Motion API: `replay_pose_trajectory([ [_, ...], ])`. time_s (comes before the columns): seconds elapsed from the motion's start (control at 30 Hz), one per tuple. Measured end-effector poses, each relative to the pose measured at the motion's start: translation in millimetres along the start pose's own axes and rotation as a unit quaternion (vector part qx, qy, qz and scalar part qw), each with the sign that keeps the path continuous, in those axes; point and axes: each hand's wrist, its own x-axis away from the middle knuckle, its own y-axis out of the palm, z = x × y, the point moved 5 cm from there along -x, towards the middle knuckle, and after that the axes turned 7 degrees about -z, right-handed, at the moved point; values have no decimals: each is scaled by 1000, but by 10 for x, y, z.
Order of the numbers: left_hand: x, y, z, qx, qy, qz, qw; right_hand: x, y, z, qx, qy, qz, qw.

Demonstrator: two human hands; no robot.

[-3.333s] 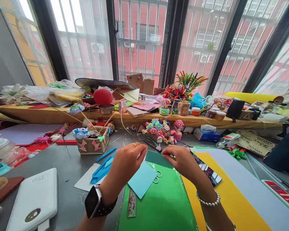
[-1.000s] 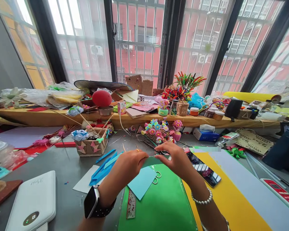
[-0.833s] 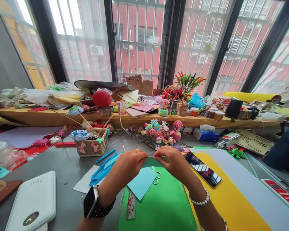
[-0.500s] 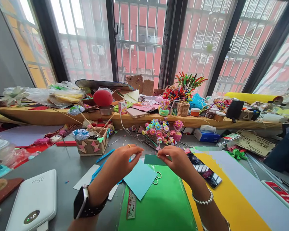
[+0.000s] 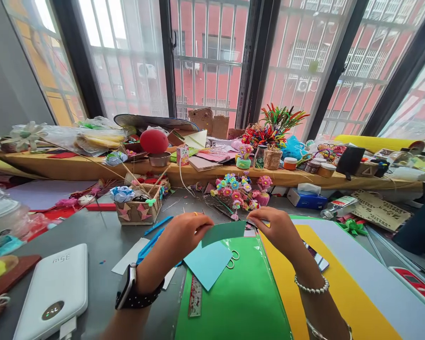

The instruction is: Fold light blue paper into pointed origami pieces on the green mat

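Note:
My left hand (image 5: 188, 232), a watch on its wrist, pinches the left end of a dark green paper strip (image 5: 224, 232). The strip slants upward to the right above the desk. My right hand (image 5: 276, 231), with a beaded bracelet, is closed in a pinch just past the strip's right end. A thin dark thing shows by its fingertips; I cannot tell whether they hold it. Below lie a light blue paper square (image 5: 208, 264), scissors with pale handle loops (image 5: 233, 259) and a patterned ruler (image 5: 195, 296), on a green folder (image 5: 239, 302).
A box with paper flowers (image 5: 138, 211) stands behind my left hand, blue strips (image 5: 156, 238) beside it. A power bank (image 5: 53, 290) lies left. Yellow sheets (image 5: 326, 293) and a partly hidden phone (image 5: 320, 259) lie right. Small bead-like flowers (image 5: 235, 189) stand behind.
The green strip has gone from my right fingers to my left hand and now tilts. My right hand has moved right, away from it. The view has shifted slightly.

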Motion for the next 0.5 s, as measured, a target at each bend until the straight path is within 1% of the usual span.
replay_pose_trajectory([
  [0.07, -3, -8, -18, 7, -7, 11, 1000, 7, -37, 30, -7, 6, 26, 1000],
  [0.13, -5, -11, -30, 16, -10, 19, 1000, 8, -59, 22, -38, 6, 58, 998],
  [0.17, -5, -12, -34, 19, -10, 21, 1000, 3, -50, 3, -56, 1, 59, 997],
  [0.27, -6, -6, -36, 24, 0, 16, 1000, -20, 16, -83, -88, -18, 31, 995],
  [0.37, -17, 17, -24, 11, 2, 13, 1000, -34, 74, -138, -82, -19, 10, 996],
  [0.43, -30, 39, 11, -19, -3, 34, 999, -37, 95, -149, -78, -10, 5, 997],
  [0.47, -36, 52, 42, -41, -3, 53, 998, -37, 100, -151, -77, -6, 4, 997],
  [0.5, -45, 81, 93, -61, 10, 64, 996, -36, 101, -152, -78, -1, 4, 997],
])
